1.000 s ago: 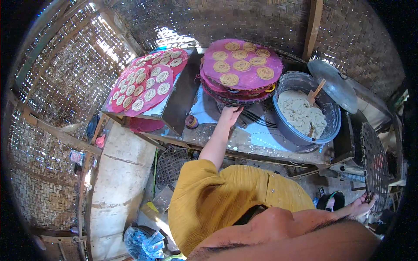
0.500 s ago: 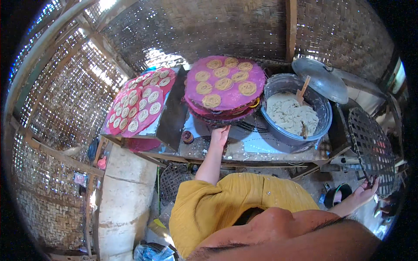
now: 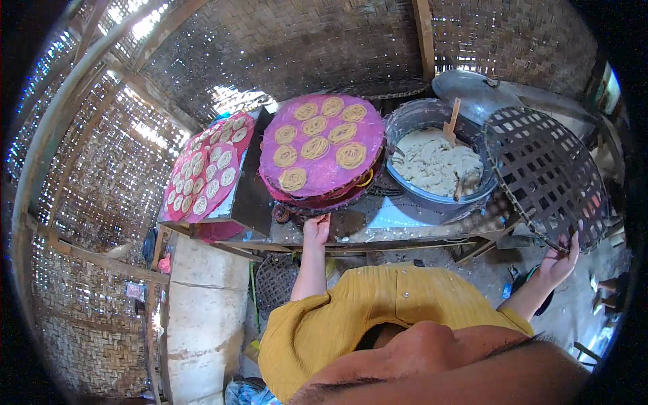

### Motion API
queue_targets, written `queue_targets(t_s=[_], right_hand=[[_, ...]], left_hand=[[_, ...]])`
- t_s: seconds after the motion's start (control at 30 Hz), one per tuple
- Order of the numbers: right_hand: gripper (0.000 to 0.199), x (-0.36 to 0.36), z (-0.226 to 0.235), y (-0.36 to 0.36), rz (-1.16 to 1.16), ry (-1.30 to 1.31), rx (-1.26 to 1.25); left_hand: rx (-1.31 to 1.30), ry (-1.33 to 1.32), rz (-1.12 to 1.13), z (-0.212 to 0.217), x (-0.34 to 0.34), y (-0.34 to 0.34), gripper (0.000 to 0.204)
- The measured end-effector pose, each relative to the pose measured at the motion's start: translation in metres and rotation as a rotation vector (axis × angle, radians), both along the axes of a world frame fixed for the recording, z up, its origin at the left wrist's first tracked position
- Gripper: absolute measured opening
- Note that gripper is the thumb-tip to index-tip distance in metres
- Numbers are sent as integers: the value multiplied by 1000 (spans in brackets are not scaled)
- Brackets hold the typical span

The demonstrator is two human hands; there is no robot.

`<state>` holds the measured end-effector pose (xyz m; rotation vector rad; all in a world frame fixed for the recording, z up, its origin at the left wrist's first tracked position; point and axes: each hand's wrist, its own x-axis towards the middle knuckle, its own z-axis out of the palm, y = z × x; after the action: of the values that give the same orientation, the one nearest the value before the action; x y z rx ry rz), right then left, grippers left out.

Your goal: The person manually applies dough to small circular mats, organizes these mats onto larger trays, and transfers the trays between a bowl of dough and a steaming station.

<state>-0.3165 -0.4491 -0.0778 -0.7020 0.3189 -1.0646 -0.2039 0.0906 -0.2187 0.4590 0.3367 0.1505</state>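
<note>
My right hand [image 3: 560, 261] grips the near rim of a round, open-weave bamboo tray [image 3: 543, 165], held up tilted at the right. My left hand [image 3: 316, 229] is at the near underside of a stack of round trays, its fingers curled up under the lowest rim and partly hidden. A pink-purple cloth [image 3: 270, 173] covers the stack's top. On it lie several flat tan coils [image 3: 314, 147] of stringy dough. Right of the stack stands a big grey tub [image 3: 432, 192] of white dough [image 3: 435, 158], with a wooden paddle [image 3: 451, 121] stuck in it.
Pink cloths with pale coils [image 3: 211, 172] lie on a box [image 3: 250, 182] at the left. A metal lid [image 3: 472, 94] rests behind the tub. A small dark round thing [image 3: 280, 214] sits near my left hand. Woven bamboo walls [image 3: 304, 40] enclose the bench [image 3: 405, 239].
My right hand has raised the bamboo tray and brought it inward, closer to the tub. My left hand stays at the stack's near underside. The whole view has shifted slightly.
</note>
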Motion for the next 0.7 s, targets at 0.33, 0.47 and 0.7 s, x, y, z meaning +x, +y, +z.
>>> queue_targets(t_s=[0.33,0.47,0.7], right_hand=[[18,17,11,23,291,-1,78],[20,32,17,40,358,40,100],[29,36,11,34,640,-54,68]], left_hand=[[2086,187,-578,146,-43,-39,24],[2354,-252,177,193,-29,-83,34],[2609,-272,-65,194,20,-68,37]])
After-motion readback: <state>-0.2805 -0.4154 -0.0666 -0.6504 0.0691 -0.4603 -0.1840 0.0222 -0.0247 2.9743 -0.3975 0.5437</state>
